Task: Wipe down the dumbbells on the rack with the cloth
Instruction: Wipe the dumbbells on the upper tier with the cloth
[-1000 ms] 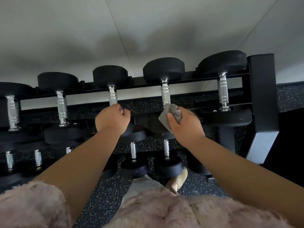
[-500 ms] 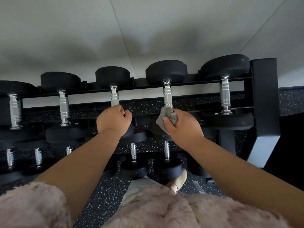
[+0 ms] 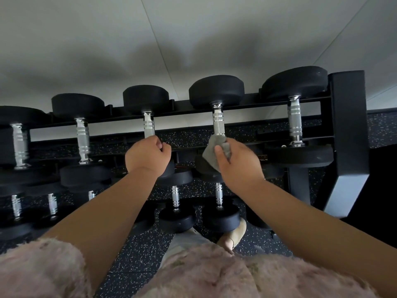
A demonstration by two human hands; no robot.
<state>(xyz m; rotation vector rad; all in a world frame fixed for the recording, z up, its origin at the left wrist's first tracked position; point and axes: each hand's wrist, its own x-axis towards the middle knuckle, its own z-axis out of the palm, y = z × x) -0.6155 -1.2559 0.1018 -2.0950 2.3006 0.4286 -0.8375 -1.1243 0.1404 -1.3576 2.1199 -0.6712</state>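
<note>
Cloth (image 3: 211, 152), soft and limp, sat pinched in the right hand (image 3: 238, 163) against a heavy dumbbell (image 3: 217, 91); left hand (image 3: 148, 157) gripped the next dumbbell (image 3: 146, 97) at nine o'clock.

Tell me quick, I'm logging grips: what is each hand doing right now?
Left hand: grips the knurled silver handle of a black-headed dumbbell.
Right hand: holds a crumpled grey cloth against the neighbouring dumbbell's silver handle.

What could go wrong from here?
1. The cloth in the right hand covers only the lower end of the handle; the rest may get skipped.
2. The left hand grips the neighbouring handle bare, possibly smudging it.
3. A foot sits right by the lower dumbbells; one dislodged from above might hit it.
</note>
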